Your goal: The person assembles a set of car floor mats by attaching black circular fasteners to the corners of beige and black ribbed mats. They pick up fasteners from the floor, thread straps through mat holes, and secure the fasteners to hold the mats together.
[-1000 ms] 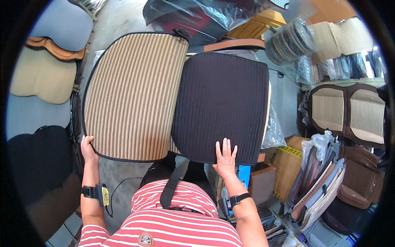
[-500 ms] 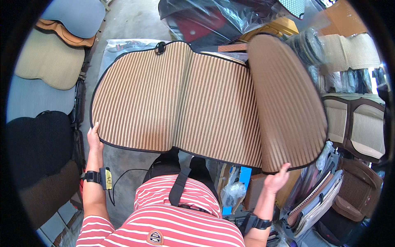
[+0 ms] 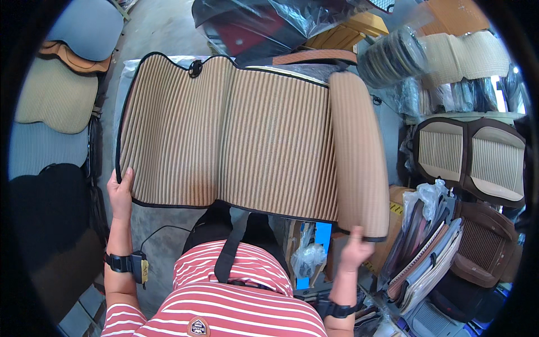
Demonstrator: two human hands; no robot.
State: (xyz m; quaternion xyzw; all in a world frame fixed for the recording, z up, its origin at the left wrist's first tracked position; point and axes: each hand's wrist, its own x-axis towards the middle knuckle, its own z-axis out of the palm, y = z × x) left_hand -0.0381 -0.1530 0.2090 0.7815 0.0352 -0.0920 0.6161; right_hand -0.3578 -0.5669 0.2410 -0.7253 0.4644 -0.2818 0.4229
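Note:
A wide tan, ribbed seat cover [image 3: 275, 140] with black edging is held out in front of me, creased into panels. My left hand [image 3: 120, 194] grips its lower left edge, thumb on top and fingers hidden underneath. The left panel curls up along that side. At the lower right, my right hand [image 3: 355, 251], a little blurred, holds the bottom edge of the right end panel [image 3: 359, 157], thumb on the upper face. That panel stands folded up and looks narrow. A small black buckle or strap [image 3: 195, 68] sits on the far edge.
Stacked seat covers [image 3: 53, 95] line the left side. A plastic-wrapped bundle [image 3: 252, 28] lies at the back, with a wrapped roll [image 3: 393, 56] right of it. A two-part brown and beige cover [image 3: 469, 160] and upright folded covers [image 3: 424, 253] are at the right.
The right end panel has swung further up and inward, with my right hand moving left. The left panel's outer edge now curls upward too. Both hands keep their hold.

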